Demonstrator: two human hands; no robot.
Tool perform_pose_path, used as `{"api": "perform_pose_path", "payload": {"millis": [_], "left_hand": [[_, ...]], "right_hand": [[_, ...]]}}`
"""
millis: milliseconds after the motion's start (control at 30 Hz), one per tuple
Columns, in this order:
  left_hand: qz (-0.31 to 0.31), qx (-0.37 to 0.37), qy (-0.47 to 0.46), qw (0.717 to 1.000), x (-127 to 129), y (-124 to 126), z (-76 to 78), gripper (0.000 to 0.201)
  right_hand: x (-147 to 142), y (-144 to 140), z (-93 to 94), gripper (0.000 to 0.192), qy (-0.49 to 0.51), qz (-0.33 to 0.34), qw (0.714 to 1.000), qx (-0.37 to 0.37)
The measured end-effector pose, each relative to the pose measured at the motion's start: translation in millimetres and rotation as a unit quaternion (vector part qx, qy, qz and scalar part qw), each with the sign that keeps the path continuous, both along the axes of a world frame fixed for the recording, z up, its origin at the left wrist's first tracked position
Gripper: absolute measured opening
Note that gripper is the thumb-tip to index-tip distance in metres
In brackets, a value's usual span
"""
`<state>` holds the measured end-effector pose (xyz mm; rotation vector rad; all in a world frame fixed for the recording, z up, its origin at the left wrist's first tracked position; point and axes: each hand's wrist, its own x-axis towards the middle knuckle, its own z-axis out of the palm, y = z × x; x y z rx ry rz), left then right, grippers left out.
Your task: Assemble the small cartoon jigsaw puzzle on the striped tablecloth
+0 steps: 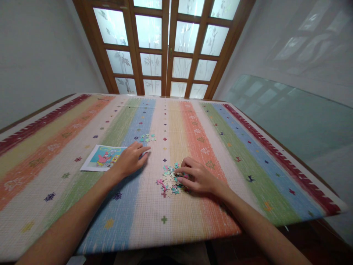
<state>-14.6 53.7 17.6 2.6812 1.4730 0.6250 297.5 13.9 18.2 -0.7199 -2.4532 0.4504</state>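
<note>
A loose heap of jigsaw puzzle pieces (169,179) lies on the striped tablecloth, mixed pink, teal and pale. My right hand (197,176) rests over the heap's right side, its fingers spread and bent, the tips among the pieces. No piece shows clearly between them. Farther back is a small group of puzzle pieces (148,138), mostly green and teal. Just in front of that group, my left hand (132,158) hovers or rests with index finger and thumb apart, holding nothing visible. It partly covers the right edge of a printed cartoon picture (106,157).
The striped tablecloth (82,198) covers a wide table, whose front edge is close to my body. Wooden doors (167,48) with frosted panes stand beyond the far edge. A glass panel (281,110) leans along the wall at right.
</note>
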Motion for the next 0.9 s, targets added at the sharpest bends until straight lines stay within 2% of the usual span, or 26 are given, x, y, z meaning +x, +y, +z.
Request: {"api": "perform_pose_path", "payload": {"millis": [133, 200, 300, 467, 767, 900], "left_hand": [[-0.125, -0.065, -0.096, 0.985, 41, -22, 0.2, 0.032], [-0.15, -0.081, -0.12, 0.978, 58, -31, -1.3, 0.03], [-0.158, -0.102, -0.121, 0.975, 69, -39, -4.5, 0.028], [-0.161, -0.131, -0.124, 0.97, 69, -40, -7.7, 0.02], [-0.151, -0.171, -0.185, 0.956, 70, -41, 0.3, 0.005], [-0.11, -0.183, -0.202, 0.956, 61, -35, 0.7, 0.005]], "right_hand": [[1, 2, -2.0, 0.023, 0.018, -0.042, 0.998, 0.031], [3, 4, -2.8, 0.023, 0.028, -0.058, 0.997, 0.046], [5, 6, -4.3, 0.022, 0.042, -0.07, 0.995, 0.061], [4, 6, -7.5, 0.022, 0.055, -0.082, 0.992, 0.076], [4, 7, -4.4, 0.022, 0.057, -0.077, 0.993, 0.063], [5, 7, -3.6, 0.023, 0.054, -0.075, 0.994, 0.061]]}}
